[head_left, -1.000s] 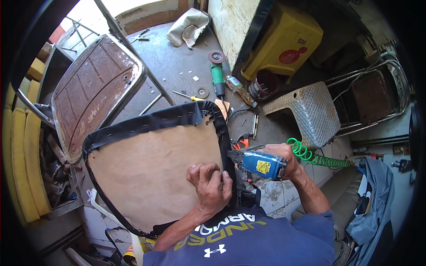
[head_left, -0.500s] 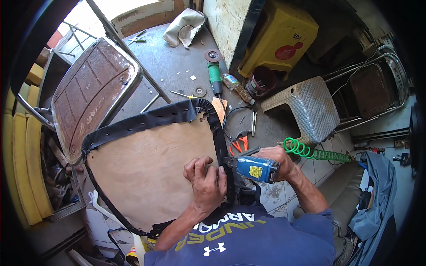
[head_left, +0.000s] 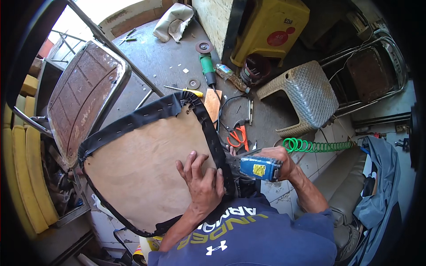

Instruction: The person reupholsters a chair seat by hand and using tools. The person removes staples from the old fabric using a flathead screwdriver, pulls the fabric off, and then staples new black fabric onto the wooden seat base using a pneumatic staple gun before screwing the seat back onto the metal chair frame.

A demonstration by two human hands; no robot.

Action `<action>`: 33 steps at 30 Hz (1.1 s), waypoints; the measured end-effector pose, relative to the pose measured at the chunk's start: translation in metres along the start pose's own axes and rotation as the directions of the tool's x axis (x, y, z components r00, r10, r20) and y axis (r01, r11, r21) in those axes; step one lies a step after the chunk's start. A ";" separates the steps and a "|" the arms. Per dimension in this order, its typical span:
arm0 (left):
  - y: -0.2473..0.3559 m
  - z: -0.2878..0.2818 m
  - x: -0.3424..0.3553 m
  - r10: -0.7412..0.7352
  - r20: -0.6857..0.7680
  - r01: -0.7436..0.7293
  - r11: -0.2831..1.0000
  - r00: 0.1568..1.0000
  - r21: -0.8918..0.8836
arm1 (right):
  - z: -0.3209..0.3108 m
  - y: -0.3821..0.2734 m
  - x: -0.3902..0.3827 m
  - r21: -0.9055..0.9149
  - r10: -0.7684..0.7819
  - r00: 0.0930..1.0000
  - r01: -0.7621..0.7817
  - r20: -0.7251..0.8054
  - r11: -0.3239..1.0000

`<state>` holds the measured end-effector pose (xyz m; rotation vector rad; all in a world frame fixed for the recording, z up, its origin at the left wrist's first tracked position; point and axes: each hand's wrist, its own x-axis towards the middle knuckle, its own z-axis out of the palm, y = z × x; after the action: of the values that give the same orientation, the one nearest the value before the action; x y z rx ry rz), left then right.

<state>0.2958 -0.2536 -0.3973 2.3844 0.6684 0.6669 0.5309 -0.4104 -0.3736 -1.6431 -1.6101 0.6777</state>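
A chair seat panel (head_left: pixel 137 164) with a bare tan board face leans against me, its black cover (head_left: pixel 133 123) folded over the rim and stapled along the edge. My left hand (head_left: pixel 202 179) lies on the board near its right edge, fingers spread and thumb beside the black fold. In my right hand (head_left: pixel 279 158) is a blue air stapler (head_left: pixel 258 168), gripped by its handle. The stapler's nose is just right of the panel's right edge; I cannot tell whether it touches the cover. A coiled green air hose (head_left: pixel 310 145) runs rightward from near my right hand.
Beyond the panel lie orange-handled pliers (head_left: pixel 239 135), a green angle grinder (head_left: pixel 207 64), a yellow-handled screwdriver (head_left: pixel 193 92) and a plastic bottle (head_left: pixel 231 77). A woven-pattern stool (head_left: pixel 306 95) stands right. A rusty metal chair (head_left: pixel 88 97) is at left, above stacked yellow foam (head_left: pixel 33 173).
My left hand's fingers have straightened and spread from a curled press. The stapler has shifted slightly right, away from the panel's edge. The surroundings sit slightly left and higher in view.
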 end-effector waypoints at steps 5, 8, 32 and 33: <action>-0.005 -0.001 -0.003 -0.003 -0.003 0.003 0.997 1.000 -0.078 | 0.016 0.002 0.004 0.003 -0.033 0.999 0.033 0.011 0.999; -0.005 0.000 -0.005 0.013 -0.006 -0.014 0.999 1.000 -0.049 | 0.023 0.009 -0.002 -0.007 -0.056 0.998 0.056 -0.010 0.998; -0.008 -0.009 -0.013 0.240 0.146 -0.250 0.967 0.960 0.054 | 0.018 0.000 -0.035 -0.048 0.041 0.999 -0.042 -0.028 0.998; -0.008 -0.007 -0.014 0.255 0.156 -0.273 0.956 0.954 0.110 | 0.017 0.001 -0.035 -0.053 0.030 0.999 -0.032 -0.040 0.998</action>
<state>0.2785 -0.2529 -0.4016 2.6426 0.3439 0.5717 0.5154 -0.4423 -0.3888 -1.7126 -1.5906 0.6190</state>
